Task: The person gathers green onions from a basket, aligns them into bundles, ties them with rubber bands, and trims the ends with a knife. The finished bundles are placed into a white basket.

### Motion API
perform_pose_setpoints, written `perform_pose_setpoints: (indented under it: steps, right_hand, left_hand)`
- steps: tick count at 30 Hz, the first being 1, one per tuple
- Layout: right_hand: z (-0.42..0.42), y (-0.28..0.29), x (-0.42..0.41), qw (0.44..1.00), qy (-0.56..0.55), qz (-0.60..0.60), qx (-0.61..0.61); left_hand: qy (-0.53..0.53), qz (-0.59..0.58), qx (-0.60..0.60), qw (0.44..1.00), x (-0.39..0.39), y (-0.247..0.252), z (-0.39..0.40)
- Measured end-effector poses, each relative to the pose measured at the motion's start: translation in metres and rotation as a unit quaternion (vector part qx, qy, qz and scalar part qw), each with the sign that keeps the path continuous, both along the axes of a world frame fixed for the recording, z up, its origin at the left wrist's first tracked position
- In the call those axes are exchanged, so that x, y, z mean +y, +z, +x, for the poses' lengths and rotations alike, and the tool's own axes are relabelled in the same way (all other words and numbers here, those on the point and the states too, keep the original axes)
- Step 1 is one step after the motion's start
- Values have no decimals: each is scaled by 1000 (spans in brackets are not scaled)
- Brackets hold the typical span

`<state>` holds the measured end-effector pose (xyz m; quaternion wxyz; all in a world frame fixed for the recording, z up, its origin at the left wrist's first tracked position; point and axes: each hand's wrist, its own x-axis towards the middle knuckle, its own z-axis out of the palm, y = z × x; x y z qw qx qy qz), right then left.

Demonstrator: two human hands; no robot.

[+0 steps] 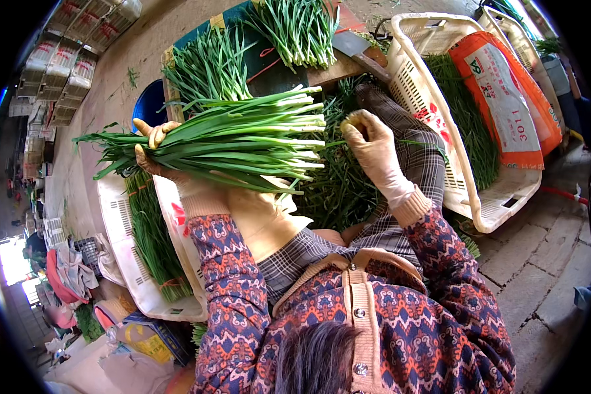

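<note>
A thick bunch of garlic chives (246,138) lies across my left forearm, its pale cut ends pointing right. My left hand (152,143), in a stained thin glove, grips the leafy part of it. Just right of the pale ends is my right hand (372,143), gloved too, with thumb and forefinger pinched on a thin green leaf (416,143). Loose leaves (342,192) are heaped below and between my hands. On the low bench in front rest two more chive piles (207,69) (295,32).
A cleaver (352,47) lies on the wooden bench edge (330,74). White plastic crates holding chives stand at the left (111,207) and right (465,192), the right one with an orange sack (507,98). A blue bucket (150,106) stands behind my left hand.
</note>
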<state>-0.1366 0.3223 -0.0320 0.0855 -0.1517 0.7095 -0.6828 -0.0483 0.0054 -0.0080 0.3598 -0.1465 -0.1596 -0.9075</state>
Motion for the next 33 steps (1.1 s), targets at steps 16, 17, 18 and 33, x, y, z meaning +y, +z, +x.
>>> perform_pose_setpoints:
  steps: [16,17,18,33]
  right_hand:
    - [20,-32,1,946,121,-139,-267]
    - [19,-38,7,958,71,-82,-266]
    - [18,-32,6,965,80,-50,-243]
    - [17,-58,-21,887,-2,-297,-352]
  left_hand:
    - [-26,6,7,1000,-2,1,1]
    - [-14,10,6,1000,-1,0,0]
    - [1,13,4,1000,-2,0,2]
    - [-15,5,-25,1000,-27,-23,9]
